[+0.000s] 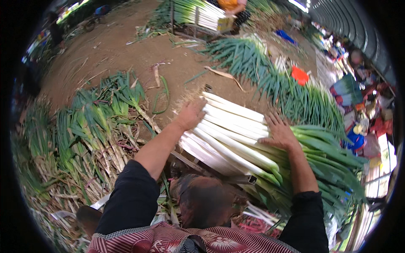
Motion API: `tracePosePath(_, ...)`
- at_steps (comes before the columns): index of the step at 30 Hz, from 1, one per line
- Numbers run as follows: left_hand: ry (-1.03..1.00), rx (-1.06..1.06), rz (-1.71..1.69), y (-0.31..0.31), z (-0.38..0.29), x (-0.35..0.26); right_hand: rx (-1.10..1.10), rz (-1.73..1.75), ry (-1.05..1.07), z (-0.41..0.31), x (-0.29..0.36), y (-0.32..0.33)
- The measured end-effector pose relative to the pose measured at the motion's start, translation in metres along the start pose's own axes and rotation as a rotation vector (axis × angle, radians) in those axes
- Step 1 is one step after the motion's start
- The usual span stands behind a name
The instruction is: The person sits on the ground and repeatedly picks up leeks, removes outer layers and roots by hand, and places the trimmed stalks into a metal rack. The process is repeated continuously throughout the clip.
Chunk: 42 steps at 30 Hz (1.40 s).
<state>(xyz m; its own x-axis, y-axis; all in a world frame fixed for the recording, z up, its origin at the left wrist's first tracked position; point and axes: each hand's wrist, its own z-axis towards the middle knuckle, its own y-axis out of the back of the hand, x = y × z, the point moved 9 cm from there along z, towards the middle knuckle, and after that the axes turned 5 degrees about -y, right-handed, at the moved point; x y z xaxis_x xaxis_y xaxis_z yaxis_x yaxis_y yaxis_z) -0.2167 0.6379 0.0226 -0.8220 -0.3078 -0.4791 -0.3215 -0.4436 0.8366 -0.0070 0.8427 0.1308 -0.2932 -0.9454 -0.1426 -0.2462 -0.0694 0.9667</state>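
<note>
A thick pile of peeled leeks or large green onions (227, 129) lies before me, white stalks to the left and dark green leaves to the right. My left hand (191, 114) rests at the root end of the white stalks, its fingers over the top edge. Farther right, my right hand (278, 131) lies spread across the stalks where the white turns to green. A metal rack bar (242, 179) shows under the near side of the pile. Both palms are turned down, so what lies beneath them is hidden.
Unpeeled leeks (98, 139) with dry roots cover the ground at left. Rows of green-leaved leeks (300, 98) curve along the right, with an orange-red item (300, 76) on them. Beyond, another person (232, 6) is beside a loaded metal rack (196, 19).
</note>
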Motion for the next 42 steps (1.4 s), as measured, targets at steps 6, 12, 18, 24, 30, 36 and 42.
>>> tracePosePath(6,-0.021,0.155,0.012,0.003,0.008,-0.009,0.084,0.094,-0.092,0.005,0.003,-0.002)
tracePosePath(12,-0.209,-0.176,0.013,0.101,-0.184,-0.045,0.109,0.039,-0.053,0.001,0.009,-0.005)
tracePosePath(18,0.886,-0.068,-0.106,0.135,-0.613,0.078,0.127,0.038,0.033,0.013,0.009,0.001)
tracePosePath(24,1.069,-0.107,-0.004,0.190,-0.693,0.108,-0.235,0.260,0.431,-0.005,0.250,0.088)
tracePosePath(30,1.231,-0.324,-0.483,0.052,-0.642,0.192,0.065,0.440,0.983,-0.135,0.587,0.058)
tracePosePath(36,1.126,-0.590,-0.435,0.052,-0.572,0.197,0.288,0.166,0.949,-0.132,0.611,0.009)
tracePosePath(42,1.307,-0.954,0.075,0.091,-0.635,0.267,0.313,0.193,0.950,-0.127,0.623,0.017)
